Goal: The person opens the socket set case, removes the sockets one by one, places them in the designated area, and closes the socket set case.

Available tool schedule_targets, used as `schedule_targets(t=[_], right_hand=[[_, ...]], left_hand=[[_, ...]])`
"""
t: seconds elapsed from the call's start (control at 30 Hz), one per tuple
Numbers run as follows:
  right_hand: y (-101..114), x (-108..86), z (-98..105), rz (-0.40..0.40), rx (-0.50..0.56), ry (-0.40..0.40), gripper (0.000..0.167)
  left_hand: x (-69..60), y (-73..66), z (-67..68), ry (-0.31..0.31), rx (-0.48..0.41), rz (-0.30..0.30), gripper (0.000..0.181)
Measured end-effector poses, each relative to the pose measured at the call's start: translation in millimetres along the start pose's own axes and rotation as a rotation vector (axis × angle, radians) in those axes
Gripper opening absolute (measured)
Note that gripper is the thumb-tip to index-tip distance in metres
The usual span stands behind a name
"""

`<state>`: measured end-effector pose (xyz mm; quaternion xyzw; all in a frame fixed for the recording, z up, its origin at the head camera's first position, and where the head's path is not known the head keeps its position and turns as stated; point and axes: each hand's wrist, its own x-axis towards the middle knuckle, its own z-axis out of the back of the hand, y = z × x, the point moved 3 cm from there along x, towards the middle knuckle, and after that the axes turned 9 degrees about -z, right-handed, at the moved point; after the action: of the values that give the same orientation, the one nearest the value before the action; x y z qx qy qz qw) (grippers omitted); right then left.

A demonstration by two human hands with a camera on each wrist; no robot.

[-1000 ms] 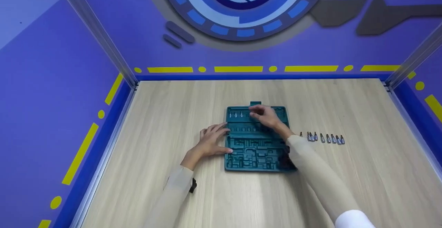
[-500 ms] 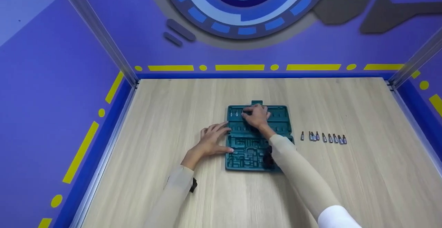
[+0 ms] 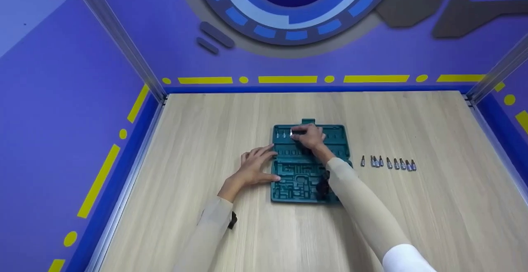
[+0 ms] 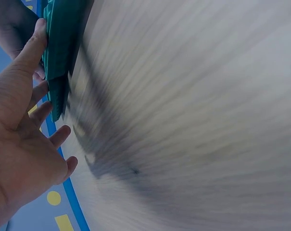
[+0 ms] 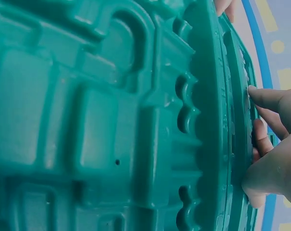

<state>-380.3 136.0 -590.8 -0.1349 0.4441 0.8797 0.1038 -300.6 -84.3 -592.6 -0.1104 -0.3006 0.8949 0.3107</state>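
Observation:
A green molded case (image 3: 301,187) lies unfolded on the table. My left hand (image 3: 251,171), fingers spread, rests thumb and fingertips against its left edge; the left wrist view also shows this hand (image 4: 25,130) beside the case wall (image 4: 58,43). Over the case's upper half, my right hand (image 3: 310,137) holds a small silver bit (image 3: 291,132) at its fingertips, in the top row. Two similar bits (image 3: 284,134) sit to the left of it. In the right wrist view, my right hand (image 5: 277,139) reaches into the far half of the case (image 5: 107,110), its fingers partly hidden.
Several silver bits (image 3: 396,164) lie in a loose row on the wooden table (image 3: 412,214), right of the case. One bit (image 3: 363,161) stands slightly apart, nearer the case. Blue panels (image 3: 288,68) rise behind and at both sides.
My right hand has moved left along the top row to beside the two bits, and its forearm uncovers the nearest loose bit. My left hand keeps its place at the case edge.

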Motion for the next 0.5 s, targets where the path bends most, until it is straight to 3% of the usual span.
schedule_targets(t=[0.17,0.37,0.5], right_hand=[[0.6,-1.8,-0.3,0.029,0.042,-0.012,0.026],[1.4,-3.8,-3.3,0.050,-0.026,-0.059,0.032],[-0.6,-3.4,-3.7,0.061,-0.001,-0.092,0.028]], left_hand=[[-1.6,0.5,-0.6,0.005,-0.003,0.004,0.081],[-2.2,0.0,1.0,-0.004,-0.005,0.002,0.081],[-1.2,-1.0,1.7,-0.007,-0.003,-0.008,0.081]])
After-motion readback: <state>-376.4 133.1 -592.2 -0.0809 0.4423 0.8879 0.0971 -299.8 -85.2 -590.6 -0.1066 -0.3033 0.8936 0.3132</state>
